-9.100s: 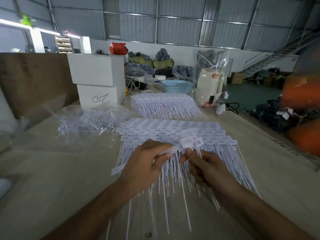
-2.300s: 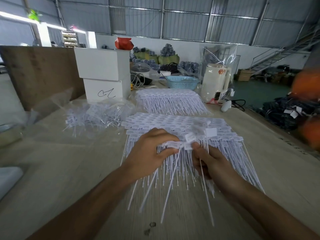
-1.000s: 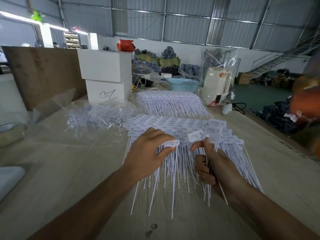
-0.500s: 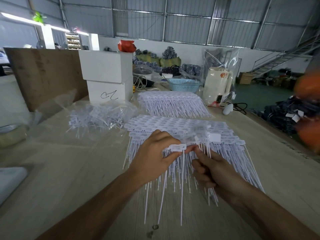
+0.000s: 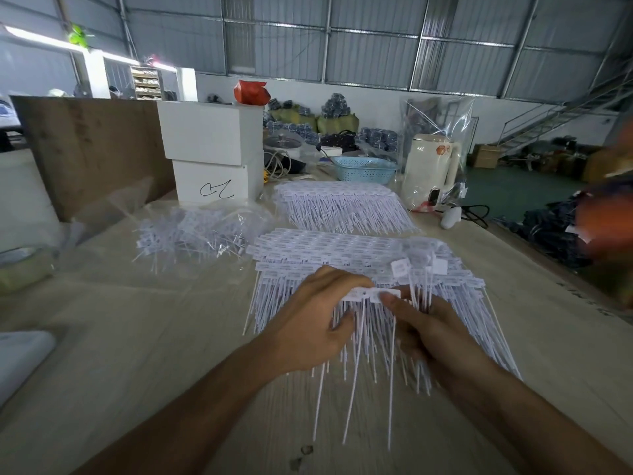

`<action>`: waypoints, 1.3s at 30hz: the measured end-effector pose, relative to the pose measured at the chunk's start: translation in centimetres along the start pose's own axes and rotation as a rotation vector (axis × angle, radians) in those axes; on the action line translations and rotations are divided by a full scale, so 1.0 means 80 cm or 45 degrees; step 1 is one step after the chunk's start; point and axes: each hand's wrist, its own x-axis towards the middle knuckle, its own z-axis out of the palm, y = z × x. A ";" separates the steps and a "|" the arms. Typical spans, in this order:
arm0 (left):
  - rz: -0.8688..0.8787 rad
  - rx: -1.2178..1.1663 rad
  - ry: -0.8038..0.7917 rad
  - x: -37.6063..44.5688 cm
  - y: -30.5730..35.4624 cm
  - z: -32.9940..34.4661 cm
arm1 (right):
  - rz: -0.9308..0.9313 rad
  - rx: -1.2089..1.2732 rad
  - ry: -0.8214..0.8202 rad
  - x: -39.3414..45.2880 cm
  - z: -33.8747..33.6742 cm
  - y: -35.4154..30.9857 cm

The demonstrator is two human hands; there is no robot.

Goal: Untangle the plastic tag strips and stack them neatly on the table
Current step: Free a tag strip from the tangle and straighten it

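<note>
Plastic tag strips sit pinched between both hands above the near stack, their white heads held level and their thin tails hanging down toward the table. In the head view, the left hand grips the left end of the heads, thumb below and curled fingers on top. The right hand pinches the right end with thumb and forefinger, and its other fingers are curled round a small bundle of further strips whose heads stand up just behind the fingertips. The two hands nearly touch at the pinched heads.

Under the hands lies the near stack of sorted strips, heads lined up in rows at the far side, tails fanned toward the person. Just behind it lies a second stack, arranged the same way. To the left of both, a clear plastic bag holds a loose tangle of strips.

Farther back, two white boxes stand one on the other, with a red bag on top. A blue basket and a cream kettle wrapped in clear plastic stand at the far end of the table. A brown board leans at the left.
</note>
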 end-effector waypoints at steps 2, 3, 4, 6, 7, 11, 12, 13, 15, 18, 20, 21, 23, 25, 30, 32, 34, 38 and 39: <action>-0.034 0.112 0.038 0.001 -0.006 -0.001 | 0.046 0.079 -0.020 0.001 -0.002 0.000; -0.035 0.162 0.054 0.002 -0.008 -0.001 | 0.069 0.113 -0.032 0.001 -0.003 0.002; -0.026 0.199 0.070 0.003 -0.009 -0.001 | 0.092 0.133 -0.045 0.001 -0.004 0.004; 0.007 0.245 0.113 0.004 -0.011 -0.001 | 0.141 0.128 -0.075 0.002 -0.003 0.006; 0.033 0.259 0.139 0.004 -0.012 -0.002 | 0.163 0.111 -0.099 0.002 -0.002 0.005; 0.115 0.285 0.150 0.004 -0.012 -0.003 | 0.097 0.034 -0.149 -0.001 0.003 0.002; 0.106 0.255 0.132 0.003 -0.012 -0.002 | 0.036 -0.014 -0.134 -0.003 0.003 0.001; 0.082 0.206 0.114 0.003 -0.012 -0.002 | -0.029 -0.078 -0.118 -0.004 0.003 -0.001; 0.023 0.080 0.078 0.005 -0.013 -0.002 | -0.133 -0.193 -0.099 -0.006 0.004 -0.004; -0.047 -0.079 0.064 0.008 -0.013 -0.003 | -0.206 -0.268 -0.094 -0.007 0.004 -0.006; -0.157 -0.202 0.046 0.008 -0.012 -0.002 | -0.317 -0.426 -0.076 -0.008 0.005 -0.008; -0.205 -0.246 0.029 0.008 -0.011 -0.002 | -0.379 -0.509 -0.077 -0.010 0.005 -0.009; -0.265 -0.283 0.014 0.009 -0.011 0.000 | -0.394 -0.519 -0.071 -0.011 0.005 -0.010; -0.318 -0.330 0.035 0.009 -0.010 -0.002 | -0.298 -0.422 -0.044 -0.011 0.005 -0.012; -0.226 -0.319 0.035 0.006 -0.009 -0.005 | -0.133 -0.379 -0.002 -0.007 0.006 -0.012; -0.145 -0.266 0.031 0.006 -0.010 -0.005 | -0.136 -0.423 0.122 -0.004 0.003 -0.010; -0.089 -0.209 0.001 0.006 -0.010 0.000 | -0.097 -0.300 0.245 0.000 -0.007 -0.007; -0.073 -0.175 0.014 0.003 -0.014 0.006 | -0.015 -0.070 0.281 0.009 -0.024 -0.006; -0.089 -0.159 0.039 0.003 -0.015 0.006 | 0.005 -0.059 0.268 0.010 -0.026 -0.004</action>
